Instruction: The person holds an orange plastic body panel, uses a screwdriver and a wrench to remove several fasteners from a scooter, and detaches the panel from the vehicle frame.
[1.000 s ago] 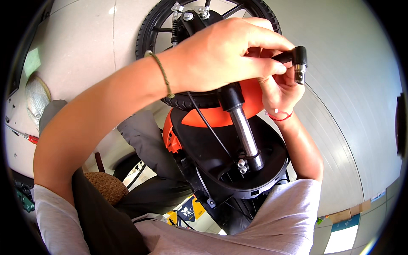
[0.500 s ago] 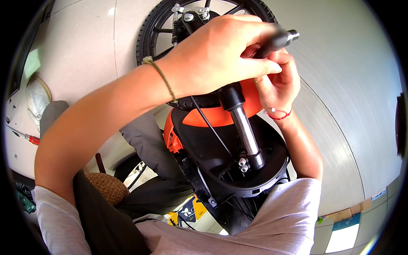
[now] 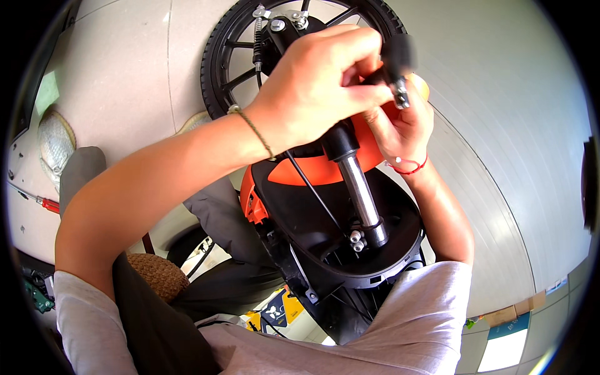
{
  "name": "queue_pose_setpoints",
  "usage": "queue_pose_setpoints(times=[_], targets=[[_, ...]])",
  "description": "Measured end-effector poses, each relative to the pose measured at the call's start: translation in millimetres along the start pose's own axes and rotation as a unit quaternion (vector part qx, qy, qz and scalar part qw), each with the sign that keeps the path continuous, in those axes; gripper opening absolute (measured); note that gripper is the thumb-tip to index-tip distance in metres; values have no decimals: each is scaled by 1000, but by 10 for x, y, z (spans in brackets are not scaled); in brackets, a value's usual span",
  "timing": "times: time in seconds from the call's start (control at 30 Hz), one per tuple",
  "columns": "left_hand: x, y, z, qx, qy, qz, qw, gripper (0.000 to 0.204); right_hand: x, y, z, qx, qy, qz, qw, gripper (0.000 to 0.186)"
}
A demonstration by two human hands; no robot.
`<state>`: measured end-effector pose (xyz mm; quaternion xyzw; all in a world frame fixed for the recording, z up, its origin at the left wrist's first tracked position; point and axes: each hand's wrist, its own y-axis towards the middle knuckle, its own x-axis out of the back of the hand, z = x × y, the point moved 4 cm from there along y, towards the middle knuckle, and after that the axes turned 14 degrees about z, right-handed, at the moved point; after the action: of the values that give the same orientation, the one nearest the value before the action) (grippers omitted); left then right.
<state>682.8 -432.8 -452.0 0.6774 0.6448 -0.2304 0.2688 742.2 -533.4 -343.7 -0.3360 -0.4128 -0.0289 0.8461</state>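
Note:
My left hand (image 3: 322, 87) is closed around a black tool (image 3: 398, 55) with a short metal tip; motion blurs it, so its exact kind is unclear. Just below the tip, my right hand (image 3: 403, 128) has its fingers curled, partly hidden behind the left; what they hold cannot be made out. Both hands hover over a black-and-orange vehicle body (image 3: 300, 174). Out of the body rises a shiny metal tube (image 3: 359, 187) with a black collar (image 3: 340, 142). Beyond the left forearm is a black spoked wheel (image 3: 215, 69) with a spring-wrapped cable (image 3: 257, 44).
A thin black cable (image 3: 309, 184) runs beside the tube down to two small metal fittings (image 3: 357, 240). A red-handled screwdriver (image 3: 49, 204) lies on the floor at the left. Close to my legs are a woven brown seat (image 3: 156, 275) and a yellow-and-blue package (image 3: 278, 309).
The tool has swung round in my left hand: its metal tip pointed right and now points down. My left hand and forearm have shifted slightly; the right hand has moved a little left.

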Motion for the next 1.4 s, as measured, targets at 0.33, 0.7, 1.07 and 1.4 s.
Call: queue_pose_setpoints(times=[0.33, 0.7, 1.07, 1.4], targets=[[115, 121, -61, -86, -22, -37, 995, 27, 35, -18, -56, -50, 1, -15, 999, 26], [74, -26, -7, -84, 13, -55, 995, 28, 46, -36, -65, -77, 91, -26, 993, 23], [56, -42, 62, -81, 41, -76, 993, 33, 47, -28, -59, -80, 87, -23, 993, 22], [33, -81, 13, 68, -146, -45, 986, 18, 7, 70, -8, -28, -51, 1, 998, 32]])
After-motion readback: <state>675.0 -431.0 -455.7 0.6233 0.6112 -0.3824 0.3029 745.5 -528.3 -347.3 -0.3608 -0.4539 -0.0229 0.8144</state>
